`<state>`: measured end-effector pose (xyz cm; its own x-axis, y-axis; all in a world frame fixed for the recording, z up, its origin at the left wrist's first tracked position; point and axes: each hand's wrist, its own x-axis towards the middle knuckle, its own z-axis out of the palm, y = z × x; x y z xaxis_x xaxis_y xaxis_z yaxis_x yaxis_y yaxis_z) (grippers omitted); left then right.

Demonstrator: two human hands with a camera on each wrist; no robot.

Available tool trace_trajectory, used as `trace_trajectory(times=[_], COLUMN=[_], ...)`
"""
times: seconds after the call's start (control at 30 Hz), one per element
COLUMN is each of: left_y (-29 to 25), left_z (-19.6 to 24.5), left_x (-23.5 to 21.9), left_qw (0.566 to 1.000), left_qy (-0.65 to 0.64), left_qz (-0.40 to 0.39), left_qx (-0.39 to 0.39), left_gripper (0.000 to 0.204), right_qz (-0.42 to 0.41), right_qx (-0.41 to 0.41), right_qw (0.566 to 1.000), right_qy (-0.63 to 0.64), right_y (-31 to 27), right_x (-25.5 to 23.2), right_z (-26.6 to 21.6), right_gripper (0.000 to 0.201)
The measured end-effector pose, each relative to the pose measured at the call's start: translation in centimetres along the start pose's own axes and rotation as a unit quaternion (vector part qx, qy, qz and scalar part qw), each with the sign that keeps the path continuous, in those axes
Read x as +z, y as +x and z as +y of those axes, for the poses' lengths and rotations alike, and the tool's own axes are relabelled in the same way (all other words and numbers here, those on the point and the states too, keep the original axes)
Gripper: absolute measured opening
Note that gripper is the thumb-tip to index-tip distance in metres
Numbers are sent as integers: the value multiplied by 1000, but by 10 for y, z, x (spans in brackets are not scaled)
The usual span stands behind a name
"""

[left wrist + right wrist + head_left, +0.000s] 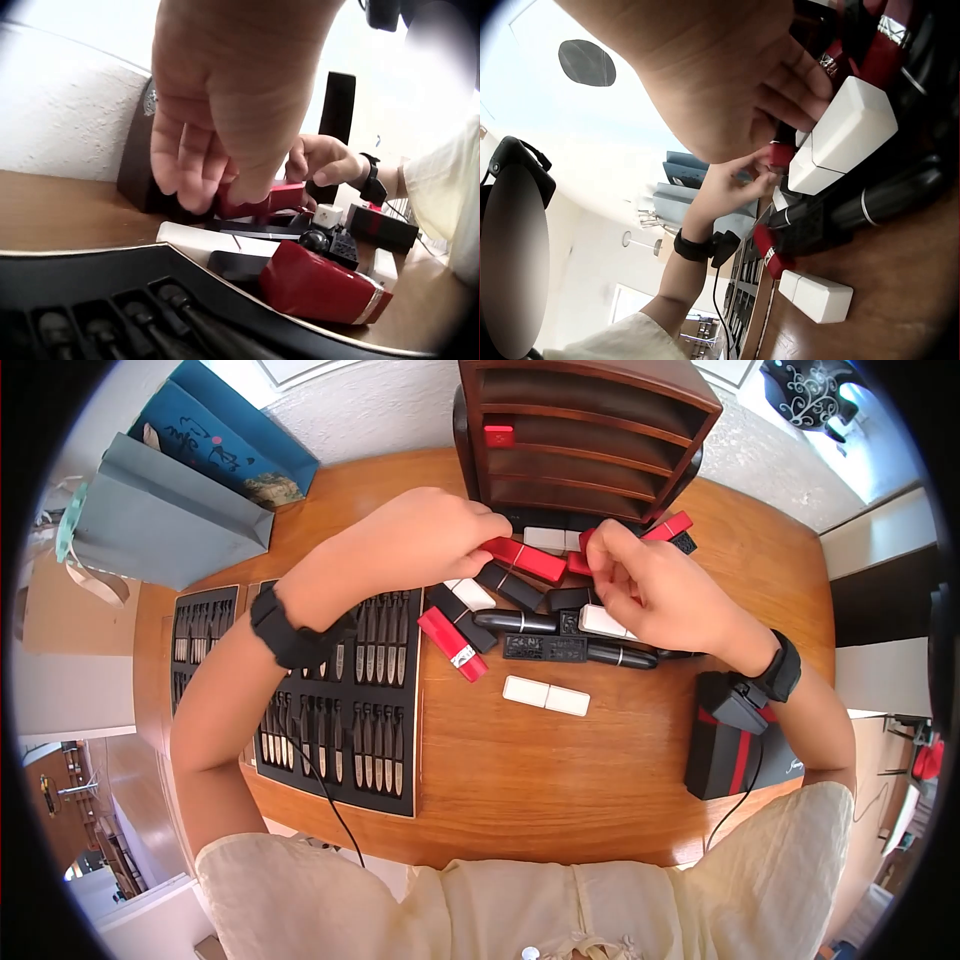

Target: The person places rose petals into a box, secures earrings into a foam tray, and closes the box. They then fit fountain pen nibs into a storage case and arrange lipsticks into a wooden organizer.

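Observation:
My left hand (445,535) reaches over the pile of lipstick tubes and pinches the near-left end of a red lipstick tube (530,561) between thumb and fingers. That tube lies slanted across a black tube (510,587). My right hand (655,585) is over the pile's right side, fingers bent down beside another red tube (579,563); I cannot tell whether they grip it. Below its fingers lies a white tube (605,622), also large in the right wrist view. A red tube with a silver band (452,645) lies at the pile's left edge.
A small wooden shelf (590,440) stands behind the pile, with a red piece (499,436) on one tier. Left is a black tray (340,700) with rows of slim tubes. A loose white tube (546,696) lies in front; a black box (735,750) stands right, paper bags (170,510) back left.

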<state>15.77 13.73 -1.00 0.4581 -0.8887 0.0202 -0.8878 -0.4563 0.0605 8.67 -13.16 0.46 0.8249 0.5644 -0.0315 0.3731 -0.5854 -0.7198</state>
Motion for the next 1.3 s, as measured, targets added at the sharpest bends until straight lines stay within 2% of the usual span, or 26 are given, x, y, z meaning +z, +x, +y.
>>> trace_trajectory(times=[0.03, 0.07, 0.1, 0.13, 0.2, 0.27, 0.43, 0.5, 0.57, 0.6, 0.63, 0.67, 0.7, 0.77, 0.8, 0.87, 0.93, 1.0, 1.03, 1.07, 1.1, 1.17, 1.23, 1.3], left_y=[-3, -5, -7, -8, -9, -10, -13, -14, -16, -17, -18, -18, -18, -18, -18, -18, -15, -13, -10, -11, -11, -10, -7, -5], left_z=[3, 7, 10, 13, 17, 20, 23, 25, 27, 29, 32, 36, 41, 51, 54, 58, 61, 62, 63, 63, 62, 61, 59, 56], left_x=[-5, -9, -13, -16, -20, -24, -30, -32, -34, -32, -30, -29, -28, -28, -28, -28, -29, -32, -34, -34, -33, -34, -37, -35], left_qw=[997, 986, 986, 981, 976, 966, 963, 959, 922, 922, 912, 900, 900, 873, 873, 914, 916, 930, 933, 933, 935, 935, 923, 921], left_qy=[-78, -156, -156, -182, -206, -252, -267, -281, -372, -372, -392, -411, -410, -445, -445, -353, -337, -272, -221, -221, -195, -167, -95, -60], left_qz=[25, 50, 51, 54, 58, 45, 43, 38, -8, -7, 37, 80, 79, 157, 157, 196, 217, 243, 278, 278, 292, 307, 367, 376], left_qx=[-13, -26, -24, -28, -31, -45, -13, -8, -102, -104, -114, -124, -126, -123, -123, -32, -15, 41, 59, 60, 57, 57, 73, 79], left_gripper=[23, 25, 25, 27, 29, 30, 29, 28, 28, 28, 28, 28, 28, 31, 31, 36, 41, 42, 42, 42, 44, 45, 47, 47], right_qz=[1, -3, -6, -6, 74, 92, 101, 119, 136, 140, 143, 143, 137, 113, 113, 80, 59, 40, 34, 29, 31, 129, 136, 124], right_qx=[2, -52, -106, -105, -251, -259, -317, -315, -314, -275, -236, -238, -193, -123, -123, -158, -162, -166, -131, -97, -96, -121, -148, -166], right_qw=[1000, 999, 994, 994, 965, 961, 939, 937, 934, 946, 957, 956, 970, 986, 986, 984, 985, 985, 990, 993, 993, 978, 975, 976], right_qy=[0, 11, 22, 21, -35, -7, -87, -93, -98, -96, -93, -92, -58, 3, 3, 15, 21, 26, 48, 69, 67, 107, 96, 66], right_y=[-1, -1, -2, -1, 2, 3, 3, 2, 0, -1, -1, -1, 0, 1, 3, 6, 6, 6, 5, 3, 3, 1, 1, -1], right_x=[1, 1, 2, 4, 9, 10, 2, 2, 3, 2, 2, 2, 3, 4, 3, 1, 0, 0, 1, 0, 1, 2, -7, -18], right_z=[-1, -1, -1, -1, 0, -4, -13, -13, -13, -13, -12, -11, -10, -3, 0, 3, 6, 5, 0, -2, -1, 4, 3, -1], right_gripper=[19, 26, 34, 34, 39, 39, 33, 31, 29, 29, 30, 30, 30, 32, 32, 35, 37, 40, 35, 30, 30, 25, 24, 17])
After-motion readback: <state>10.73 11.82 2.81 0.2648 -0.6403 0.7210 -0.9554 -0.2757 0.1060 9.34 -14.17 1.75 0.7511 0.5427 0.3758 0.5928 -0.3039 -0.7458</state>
